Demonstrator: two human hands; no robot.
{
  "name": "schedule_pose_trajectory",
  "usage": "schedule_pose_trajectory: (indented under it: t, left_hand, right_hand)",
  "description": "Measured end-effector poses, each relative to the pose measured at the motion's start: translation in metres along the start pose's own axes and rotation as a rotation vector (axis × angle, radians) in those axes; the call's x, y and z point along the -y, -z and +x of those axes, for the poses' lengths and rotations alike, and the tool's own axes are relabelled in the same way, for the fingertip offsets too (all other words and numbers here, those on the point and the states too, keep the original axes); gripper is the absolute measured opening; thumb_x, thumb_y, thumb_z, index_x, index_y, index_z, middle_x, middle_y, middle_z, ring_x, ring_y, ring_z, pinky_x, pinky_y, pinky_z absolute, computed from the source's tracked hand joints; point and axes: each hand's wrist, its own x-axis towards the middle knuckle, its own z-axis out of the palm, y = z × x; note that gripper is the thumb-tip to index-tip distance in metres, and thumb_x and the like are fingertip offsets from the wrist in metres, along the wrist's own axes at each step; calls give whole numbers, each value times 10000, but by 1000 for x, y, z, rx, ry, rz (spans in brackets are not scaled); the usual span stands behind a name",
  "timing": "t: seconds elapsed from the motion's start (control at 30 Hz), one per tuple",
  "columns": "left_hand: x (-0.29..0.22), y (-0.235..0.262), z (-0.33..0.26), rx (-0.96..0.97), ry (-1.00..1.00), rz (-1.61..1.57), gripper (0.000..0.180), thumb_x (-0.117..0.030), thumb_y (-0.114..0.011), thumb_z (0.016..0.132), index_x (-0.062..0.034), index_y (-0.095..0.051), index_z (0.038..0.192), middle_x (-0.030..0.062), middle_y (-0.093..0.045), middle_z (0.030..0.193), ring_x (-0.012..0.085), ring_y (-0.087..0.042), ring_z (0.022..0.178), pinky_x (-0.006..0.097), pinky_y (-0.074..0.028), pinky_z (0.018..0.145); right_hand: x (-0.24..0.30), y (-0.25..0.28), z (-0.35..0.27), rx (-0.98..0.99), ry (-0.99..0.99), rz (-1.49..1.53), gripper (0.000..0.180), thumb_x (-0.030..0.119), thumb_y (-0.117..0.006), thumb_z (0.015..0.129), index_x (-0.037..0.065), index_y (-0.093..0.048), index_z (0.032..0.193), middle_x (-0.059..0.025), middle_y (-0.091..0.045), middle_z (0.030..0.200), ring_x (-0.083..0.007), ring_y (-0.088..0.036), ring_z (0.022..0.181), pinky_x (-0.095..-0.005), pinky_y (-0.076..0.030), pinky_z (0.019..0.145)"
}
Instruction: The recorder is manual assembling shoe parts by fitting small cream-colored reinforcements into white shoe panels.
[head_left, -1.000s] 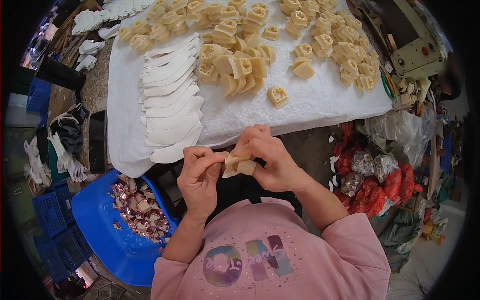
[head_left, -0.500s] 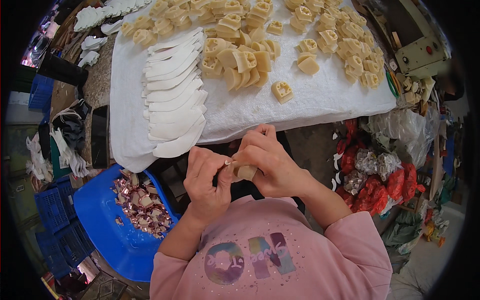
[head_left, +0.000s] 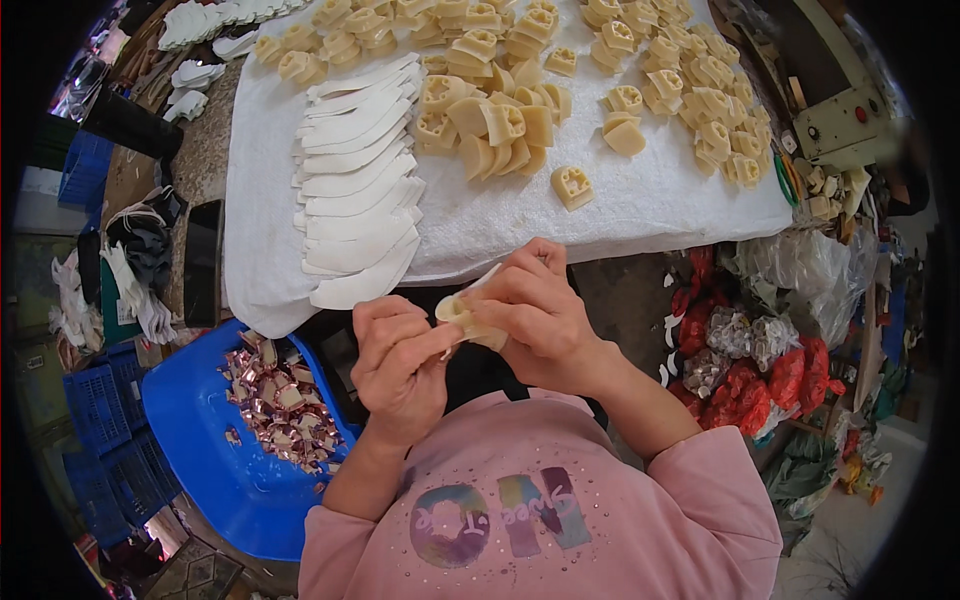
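From my remote seat, the blue tub (head_left: pixel 200 440) at eight o'clock held glossy pinkish scraps (head_left: pixel 280 400). On the bench's white cloth (head_left: pixel 650 200), a fanned row of smooth white strips (head_left: pixel 350 190) lay at eleven o'clock, and heaps of tan blocks (head_left: pixel 500 120) lay toward twelve, apparently finished. At centre, my left hand (head_left: pixel 400 370) and right hand (head_left: pixel 540 320) both had their fingers pinched on one small tan block (head_left: pixel 462 318) with a white strip, seemingly mid-wrap.
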Motion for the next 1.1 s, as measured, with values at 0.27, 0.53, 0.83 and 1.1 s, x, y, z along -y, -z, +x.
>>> schedule_pose_trajectory:
  t: [0.27,0.53,0.83,1.1]
  left_hand:
    - [9,13,3,-104,9,-27,314,133,-652,637,-72,-622,874,60,-467,772,226,-476,727,295,-408,617]
    - [-5,1,0,102,-17,-307,196,45,-636,782,-54,-533,918,138,-528,950,299,-574,862,362,-481,736]
    - [-8,-12,0,106,-169,53,283,95,-632,619,10,-575,882,132,-545,927,263,-562,779,334,-413,604]
    - [-11,-8,2,195,29,102,138,71,-601,777,9,-537,883,150,-529,919,244,-513,765,315,-439,639]
  right_hand:
    - [14,7,-5,-39,-354,307,259,97,-720,747,43,-592,965,-106,-596,997,-205,-558,812,-289,-436,745]
    - [24,-14,-25,-382,-725,983,237,152,-470,954,-38,-521,1086,-103,-595,1025,-150,-586,945,-281,-478,824]
    - [29,-9,-22,-336,-691,929,221,79,-443,945,-44,-543,1099,-138,-614,1060,-148,-596,937,-287,-498,802]
    - [18,-3,-16,-44,-591,539,261,163,-445,947,-17,-561,1096,-125,-647,963,-162,-627,884,-302,-486,767]
